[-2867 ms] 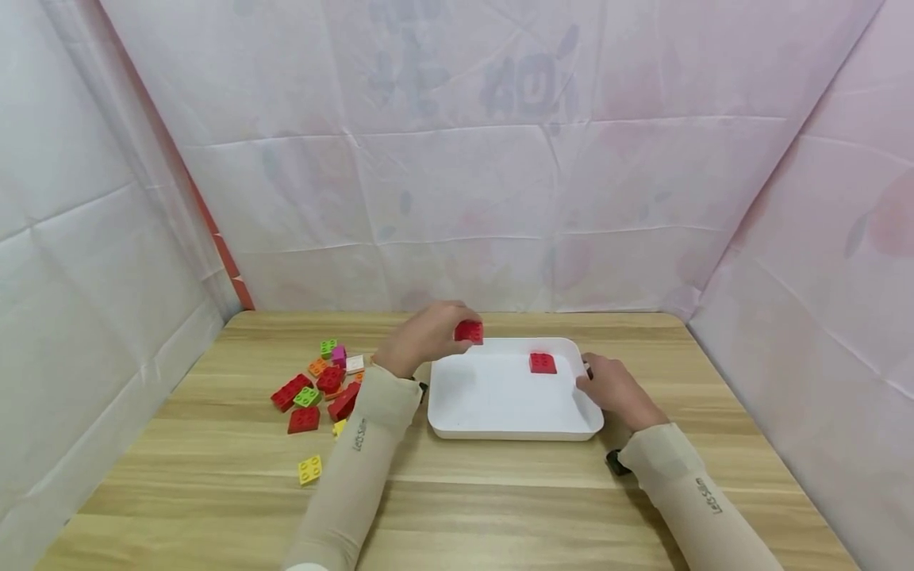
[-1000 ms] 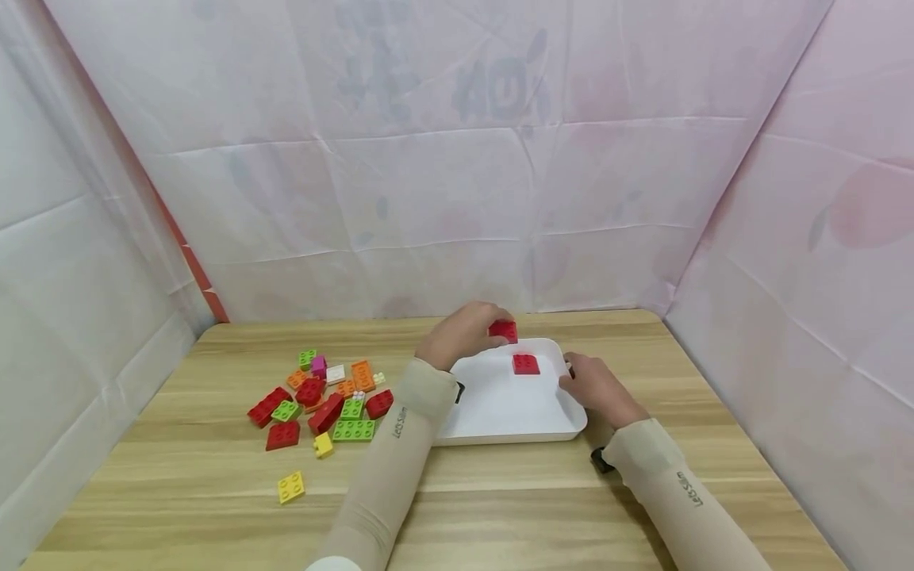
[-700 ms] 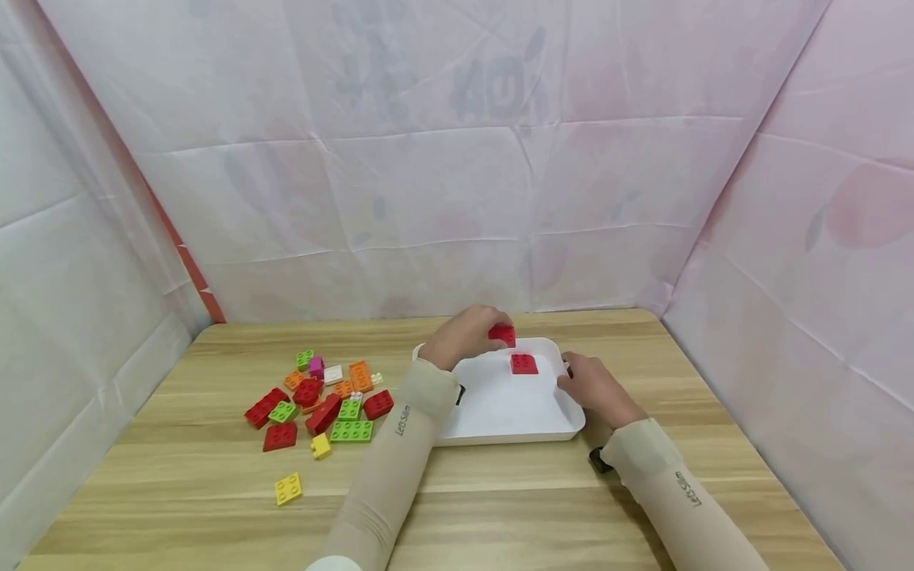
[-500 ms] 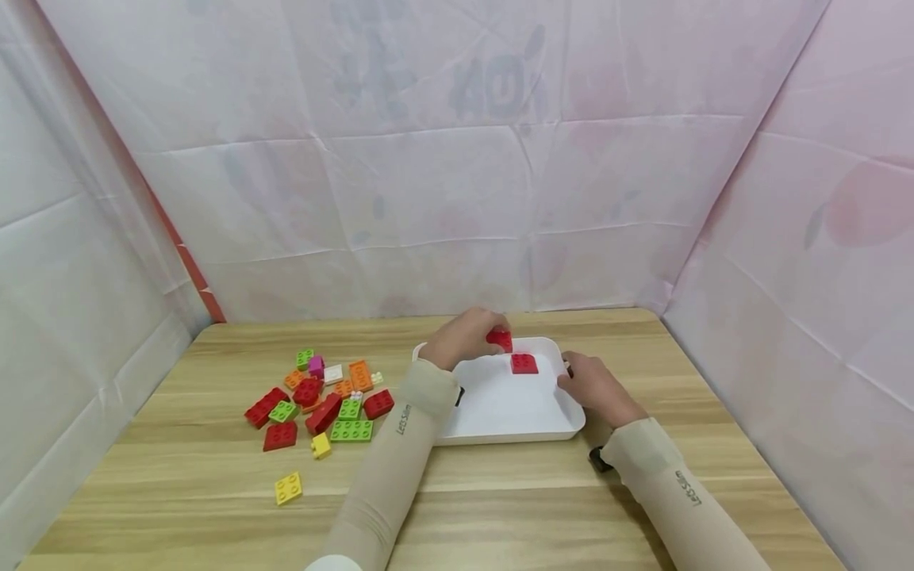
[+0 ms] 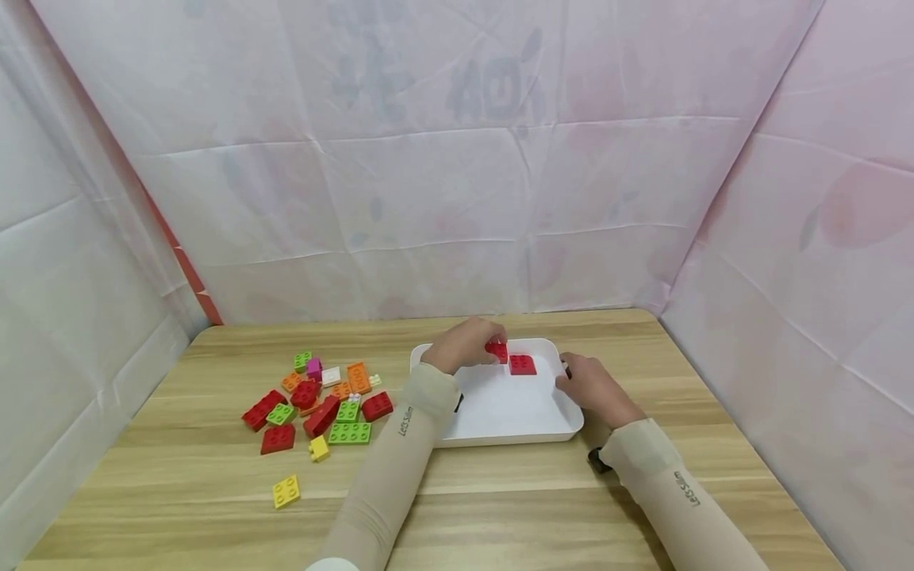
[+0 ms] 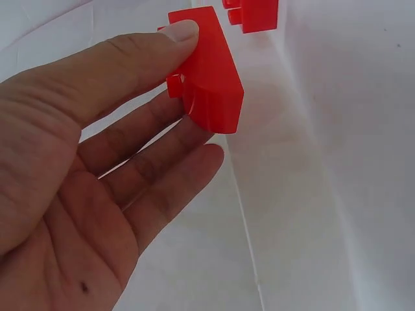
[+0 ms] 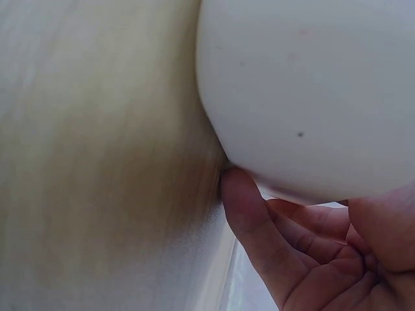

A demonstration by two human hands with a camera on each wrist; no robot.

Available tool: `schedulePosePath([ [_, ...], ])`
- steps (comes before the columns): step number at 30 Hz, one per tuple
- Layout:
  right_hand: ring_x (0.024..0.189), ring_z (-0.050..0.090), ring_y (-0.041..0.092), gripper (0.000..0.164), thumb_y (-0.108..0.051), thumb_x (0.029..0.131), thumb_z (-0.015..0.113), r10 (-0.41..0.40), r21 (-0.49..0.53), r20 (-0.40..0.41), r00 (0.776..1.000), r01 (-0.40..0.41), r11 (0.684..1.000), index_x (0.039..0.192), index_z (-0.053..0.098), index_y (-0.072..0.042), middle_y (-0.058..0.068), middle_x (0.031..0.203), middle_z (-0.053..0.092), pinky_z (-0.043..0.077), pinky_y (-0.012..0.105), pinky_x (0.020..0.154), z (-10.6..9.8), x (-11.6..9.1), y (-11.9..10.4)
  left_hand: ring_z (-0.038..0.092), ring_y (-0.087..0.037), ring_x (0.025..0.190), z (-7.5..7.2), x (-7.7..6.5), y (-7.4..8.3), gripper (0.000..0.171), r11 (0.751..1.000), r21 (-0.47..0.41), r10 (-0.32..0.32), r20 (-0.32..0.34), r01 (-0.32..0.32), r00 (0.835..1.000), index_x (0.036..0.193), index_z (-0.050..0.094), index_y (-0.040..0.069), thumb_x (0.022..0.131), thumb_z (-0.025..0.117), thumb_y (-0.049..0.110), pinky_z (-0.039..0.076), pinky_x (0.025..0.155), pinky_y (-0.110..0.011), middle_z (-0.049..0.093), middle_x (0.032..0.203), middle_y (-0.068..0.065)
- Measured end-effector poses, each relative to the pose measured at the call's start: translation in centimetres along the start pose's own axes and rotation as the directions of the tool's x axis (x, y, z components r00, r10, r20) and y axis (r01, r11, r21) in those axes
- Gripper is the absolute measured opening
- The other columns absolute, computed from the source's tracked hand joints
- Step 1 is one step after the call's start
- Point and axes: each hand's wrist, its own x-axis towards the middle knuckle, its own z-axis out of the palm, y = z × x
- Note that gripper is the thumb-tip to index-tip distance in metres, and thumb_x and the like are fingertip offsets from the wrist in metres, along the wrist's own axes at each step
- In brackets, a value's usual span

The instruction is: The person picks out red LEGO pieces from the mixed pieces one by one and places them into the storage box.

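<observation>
Over the back part of the white tray (image 5: 510, 404), my left hand (image 5: 464, 346) holds a red toy brick (image 5: 497, 352) between thumb and fingers. The left wrist view shows the thumb pressed on this brick (image 6: 217, 81), which has studs on one side and a curved cut at one end; the other fingers reach behind and below it. Just right of it a second red brick (image 5: 523, 365) sits in the tray, and a corner of that brick (image 6: 260, 16) shows at the top of the left wrist view. My right hand (image 5: 601, 388) grips the tray's right rim, fingertips at its edge.
Left of the tray lies a loose pile of toy bricks, among them a red brick (image 5: 377, 406), a green brick (image 5: 350, 432), an orange brick (image 5: 359, 377) and a white brick (image 5: 331, 376). Nearer the front lies a yellow brick (image 5: 286, 492). Cloth walls (image 5: 400, 198) enclose the table.
The left hand has carried its red brick rightward over the tray, then down beside the other red brick. The right hand stays on the rim. The head view has shifted slightly.
</observation>
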Motion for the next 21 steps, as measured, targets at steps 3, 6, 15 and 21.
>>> schedulePosePath([
  [3,0.078,0.054,0.021,0.045,-0.014,0.089,0.054,-0.006,-0.003,-0.005,1.000,0.006,1.000,0.128,0.044,0.005,0.015,0.096,0.060,0.049,0.034,0.067,-0.1,0.0,-0.1,0.052,-0.010,0.083,0.2,0.1,-0.1,0.033,1.000,0.000,-0.003,0.002,0.003,1.000,0.109,0.064,0.019,0.078,0.075,0.019,0.044,0.072,-0.017,0.058,0.094,0.008],
  [6,0.078,0.054,0.021,0.045,-0.014,0.089,0.054,-0.003,0.002,-0.002,1.000,0.003,1.000,0.128,0.044,0.005,0.015,0.096,0.059,0.049,0.034,0.067,-0.1,0.0,-0.2,0.052,-0.010,0.083,0.5,0.2,-0.2,0.032,1.000,-0.003,-0.014,0.012,0.015,1.000,0.108,0.064,0.020,0.078,0.075,0.018,0.044,0.071,-0.017,0.058,0.093,0.008],
  [15,0.079,0.054,0.022,0.044,-0.014,0.090,0.053,0.000,0.002,0.005,1.000,0.000,1.000,0.129,0.044,0.005,0.016,0.098,0.059,0.049,0.035,0.068,-0.2,-0.1,-0.5,0.053,-0.010,0.082,1.1,0.4,-0.6,0.032,0.999,0.004,-0.044,0.042,0.044,0.998,0.107,0.064,0.021,0.078,0.075,0.020,0.045,0.069,-0.019,0.058,0.091,0.009],
  [21,0.080,0.054,0.022,0.044,-0.014,0.090,0.053,0.000,0.007,0.009,1.000,0.000,1.000,0.129,0.043,0.005,0.016,0.100,0.059,0.049,0.035,0.069,-0.2,-0.2,-0.6,0.053,-0.011,0.081,1.2,0.3,-0.6,0.032,0.999,-0.002,-0.045,0.049,0.045,0.998,0.106,0.064,0.021,0.077,0.076,0.020,0.045,0.068,-0.019,0.058,0.091,0.009],
])
